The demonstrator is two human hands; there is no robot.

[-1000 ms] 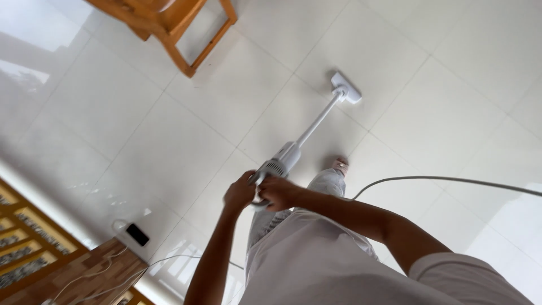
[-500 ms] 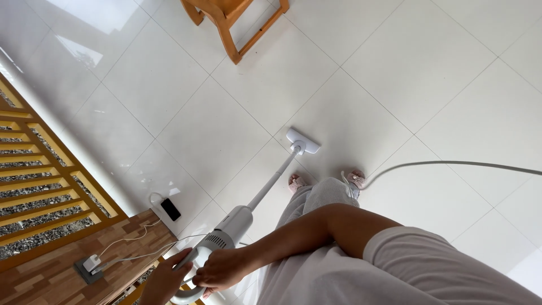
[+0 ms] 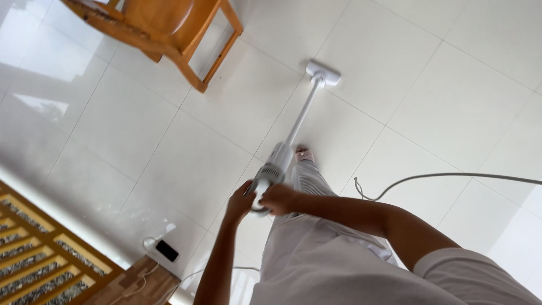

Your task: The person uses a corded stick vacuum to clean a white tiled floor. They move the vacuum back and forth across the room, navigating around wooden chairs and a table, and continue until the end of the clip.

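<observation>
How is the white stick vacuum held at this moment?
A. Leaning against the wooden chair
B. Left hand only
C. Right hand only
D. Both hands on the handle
D: the left hand and right hand both grip the handle end of the stick vacuum, whose head rests on the tiled floor, apart from the wooden chair.

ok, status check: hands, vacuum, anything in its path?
Left hand and right hand grip the stick vacuum. Head on floor. Wooden chair to its left; cord trails right.

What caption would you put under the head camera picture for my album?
Both hands, left hand and right hand, grip a white stick vacuum on the glossy tiled floor near a wooden chair.
</observation>
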